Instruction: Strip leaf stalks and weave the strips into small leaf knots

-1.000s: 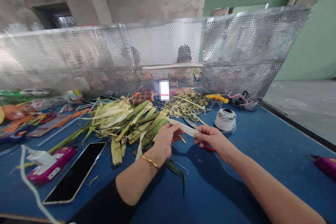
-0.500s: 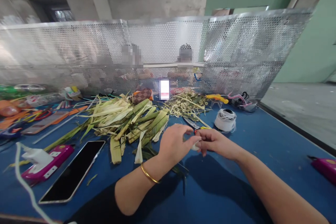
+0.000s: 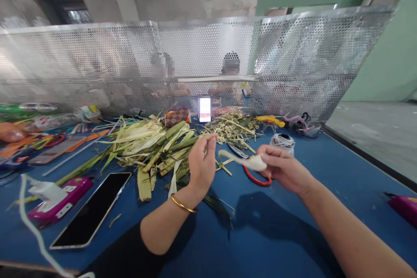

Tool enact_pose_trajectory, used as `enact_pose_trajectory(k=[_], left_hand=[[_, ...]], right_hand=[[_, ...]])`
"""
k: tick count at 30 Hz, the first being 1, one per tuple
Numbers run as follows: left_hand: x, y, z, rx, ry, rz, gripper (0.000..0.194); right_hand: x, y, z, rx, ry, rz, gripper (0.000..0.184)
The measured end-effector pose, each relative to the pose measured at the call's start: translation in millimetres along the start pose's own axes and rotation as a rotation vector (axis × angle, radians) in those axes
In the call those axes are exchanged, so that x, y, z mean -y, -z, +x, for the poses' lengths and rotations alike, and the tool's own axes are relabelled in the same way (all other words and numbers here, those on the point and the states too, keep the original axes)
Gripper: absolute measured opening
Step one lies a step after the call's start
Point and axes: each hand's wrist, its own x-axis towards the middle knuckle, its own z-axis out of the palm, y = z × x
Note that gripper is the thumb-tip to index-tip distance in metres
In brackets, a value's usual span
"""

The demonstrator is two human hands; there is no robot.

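Observation:
My right hand pinches a rounded white piece, and a thin pale strip trails from it to the left. My left hand, with a gold bangle at the wrist, is raised at the right edge of the corn husk pile. Its fingers are slightly bent and hold nothing visible; the strip's tip is close by but apart. Below the white piece lie scissors with a red handle, partly hidden. A small cross-shaped piece of husk strips rests between the hands. Behind my right hand is a white spool of string.
A black-screened phone and a magenta power strip lie at the left. Shredded husks, a yellow tool and a lit phone stand near the perforated metal divider. Two people sit beyond it.
My hands have parted: the left moved left and up and its fingers came away. My right hand moved right and up with the white piece, whose strip now shows.

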Motion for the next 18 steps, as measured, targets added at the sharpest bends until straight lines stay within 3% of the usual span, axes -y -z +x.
enact_pose_trajectory(k=[3, 5, 7, 11, 16, 18], left_hand=[[-3.6, -5.3, -5.6, 0.166, 0.071, -0.068, 0.022], [-4.7, -11.4, -12.4, 0.366, 0.181, -0.118, 0.026], [-3.0, -16.9, -19.3, 0.507, 0.309, -0.138, 0.032], [7.3, -22.8, -27.3, 0.598, 0.569, -0.142, 0.027], [16.8, -25.7, -26.1, 0.548, 0.686, -0.111, 0.021], [17.9, -26.2, -24.2, 0.496, 0.724, -0.13, 0.019]], right_hand=[[-0.4, -2.4, -5.3, 0.431, -0.215, -0.079, 0.031], [-2.1, -6.6, -4.6, 0.485, -0.216, -0.135, 0.029], [-5.7, -10.3, -0.2, 0.352, -0.162, -0.213, 0.028], [-17.2, -10.4, 11.1, 0.046, -0.146, -0.442, 0.026], [-26.7, -2.4, 18.6, -0.021, -0.093, -0.547, 0.017], [-28.1, 2.4, 19.9, -0.113, -0.056, -0.761, 0.015]])
